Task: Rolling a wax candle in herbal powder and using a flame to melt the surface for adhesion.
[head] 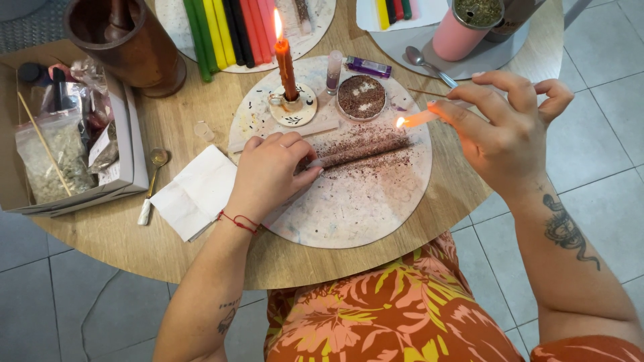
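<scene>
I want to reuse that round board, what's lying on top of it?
On the round board: a powder-coated candle under the left hand, scattered reddish powder, a candle holder. The candle's near end is covered.

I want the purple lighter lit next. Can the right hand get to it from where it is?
Probably not yet. The right hand is busy holding a small lit orange candle. The purple lighter lies uncovered behind the round tin of powder, with nothing blocking the way, but the grip is full.

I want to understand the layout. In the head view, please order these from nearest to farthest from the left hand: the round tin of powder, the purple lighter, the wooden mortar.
Measured from the left hand:
1. Round tin of powder, up and to its right on the round board.
2. Purple lighter, just beyond the tin.
3. Wooden mortar, far up at the table's left edge.
</scene>
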